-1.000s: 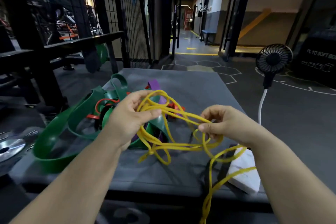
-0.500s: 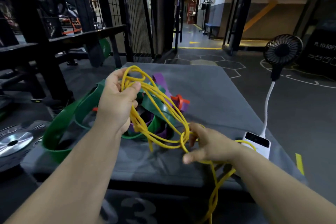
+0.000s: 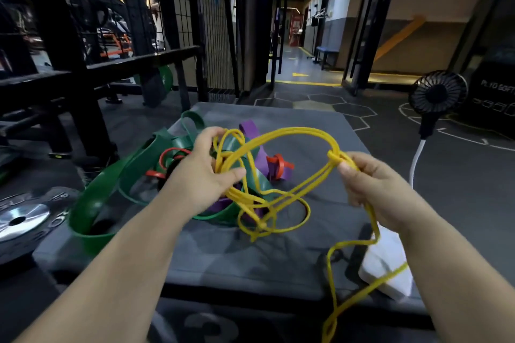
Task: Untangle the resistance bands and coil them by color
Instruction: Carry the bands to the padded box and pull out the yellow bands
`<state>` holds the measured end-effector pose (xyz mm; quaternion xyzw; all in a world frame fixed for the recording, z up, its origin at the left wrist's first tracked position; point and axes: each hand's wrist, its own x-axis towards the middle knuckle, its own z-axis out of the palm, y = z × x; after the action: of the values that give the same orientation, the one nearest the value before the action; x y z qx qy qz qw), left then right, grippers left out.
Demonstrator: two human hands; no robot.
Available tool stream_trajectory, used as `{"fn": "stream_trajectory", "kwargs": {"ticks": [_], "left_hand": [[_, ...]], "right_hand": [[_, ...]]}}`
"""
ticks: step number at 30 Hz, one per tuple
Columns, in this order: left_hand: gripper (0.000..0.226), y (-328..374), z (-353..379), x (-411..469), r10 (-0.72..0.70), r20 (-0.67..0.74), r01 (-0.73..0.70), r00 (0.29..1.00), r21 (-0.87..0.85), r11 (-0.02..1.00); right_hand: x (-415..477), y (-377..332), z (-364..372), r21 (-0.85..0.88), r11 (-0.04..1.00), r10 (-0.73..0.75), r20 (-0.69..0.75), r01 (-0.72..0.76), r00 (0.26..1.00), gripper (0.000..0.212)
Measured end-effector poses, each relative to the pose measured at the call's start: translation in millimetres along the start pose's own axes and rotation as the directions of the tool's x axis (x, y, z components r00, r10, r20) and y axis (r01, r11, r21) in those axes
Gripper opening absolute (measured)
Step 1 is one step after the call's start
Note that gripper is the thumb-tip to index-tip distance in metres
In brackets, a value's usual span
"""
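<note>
No colour was coiled yet: the left grip (image 3: 200, 172) and right grip (image 3: 373, 184) each pinched the half-freed yellow band (image 3: 292, 132) over the worktop (image 3: 315, 131), while the green band (image 3: 111, 189), purple band (image 3: 250, 129) and red band (image 3: 278, 166) lay tangled at the far left.

A grey padded platform (image 3: 306, 131) with a flat top fills the middle of the view. On its left side lies a tangled heap: wide green bands (image 3: 92, 203) looping out over the left edge, a purple band (image 3: 262, 153) and a thin red band (image 3: 278, 166) among them. The lower loops of a yellow band (image 3: 292, 223) rest near the centre. A white block (image 3: 387, 267) lies at the near right corner.
</note>
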<state>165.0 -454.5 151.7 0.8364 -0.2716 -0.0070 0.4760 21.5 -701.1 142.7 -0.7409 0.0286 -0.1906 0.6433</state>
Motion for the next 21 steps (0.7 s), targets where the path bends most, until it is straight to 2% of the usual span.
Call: {"fn": "stream_trajectory", "kwargs": {"ticks": [2, 4, 5, 7, 9, 10, 12, 14, 15, 16, 17, 19, 21], "left_hand": [[0.063, 5.9, 4.4, -9.0, -0.014, 0.017, 0.008, 1.000, 0.348, 0.938], [0.064, 14.0, 7.4, -18.5, 0.011, -0.009, -0.003, 1.000, 0.583, 0.812], [0.067, 17.5, 8.8, -23.1, 0.031, -0.030, -0.005, 0.999, 0.641, 0.767], [0.078, 24.9, 9.6, -26.9, 0.105, -0.084, -0.021, 0.991, 0.673, 0.739], [0.083, 37.5, 10.3, -28.7, 0.227, -0.115, -0.114, 0.967, 0.600, 0.792], [0.083, 44.6, 11.3, -27.9, 0.269, -0.085, -0.190, 0.959, 0.507, 0.841], [0.080, 62.7, 15.1, -25.1, 0.256, 0.087, -0.267, 0.963, 0.149, 0.952], [0.061, 76.4, 22.5, -17.9, 0.217, 0.292, -0.153, 0.932, -0.227, 0.962], [0.041, 81.2, 25.6, -14.0, 0.213, 0.346, -0.092, 0.914, -0.336, 0.938], [0.019, 85.1, 27.8, -9.5, 0.198, 0.379, -0.036, 0.904, -0.395, 0.918], [0.010, 89.2, 28.3, -5.7, 0.180, 0.402, 0.007, 0.898, -0.422, 0.907], [0.026, 93.9, 27.8, 4.2, 0.151, 0.429, 0.023, 0.890, -0.373, 0.928], [0.024, 100.4, 25.9, 12.8, 0.168, 0.441, -0.066, 0.882, -0.236, 0.970]], "right_hand": [[-2.1, -8.6, -2.0, 0.019, 0.996, -0.089, -0.040, 0.090, 0.995, 0.066], [-4.7, -17.4, -0.8, 0.030, 0.990, -0.138, -0.012, 0.138, 0.990, 0.058], [-6.2, -20.4, 1.0, 0.035, 0.987, -0.154, 0.003, 0.154, 0.988, 0.056], [-8.3, -25.1, 4.9, 0.043, 0.985, -0.169, 0.029, 0.168, 0.985, 0.055], [-10.0, -28.9, 7.8, 0.032, 0.983, -0.182, 0.047, 0.180, 0.982, 0.055], [-9.9, -30.2, 8.2, 0.012, 0.983, -0.185, 0.047, 0.185, 0.982, 0.052], [-9.6, -31.9, 9.3, -0.052, 0.982, -0.178, 0.029, 0.179, 0.984, 0.034], [-8.2, -31.7, 11.4, -0.089, 0.983, -0.161, 0.011, 0.162, 0.987, 0.020], [-7.4, -30.7, 11.7, -0.097, 0.984, -0.152, 0.008, 0.152, 0.988, 0.016], [-6.4, -29.4, 12.0, -0.100, 0.985, -0.139, 0.008, 0.139, 0.990, 0.013], [-5.7, -27.9, 11.8, -0.096, 0.988, -0.123, 0.017, 0.124, 0.992, 0.011], [-4.2, -25.1, 12.4, -0.073, 0.992, -0.094, 0.053, 0.098, 0.994, 0.010], [-2.5, -21.5, 15.8, 0.003, 0.998, -0.067, 0.067, 0.067, 0.996, 0.016]]}}
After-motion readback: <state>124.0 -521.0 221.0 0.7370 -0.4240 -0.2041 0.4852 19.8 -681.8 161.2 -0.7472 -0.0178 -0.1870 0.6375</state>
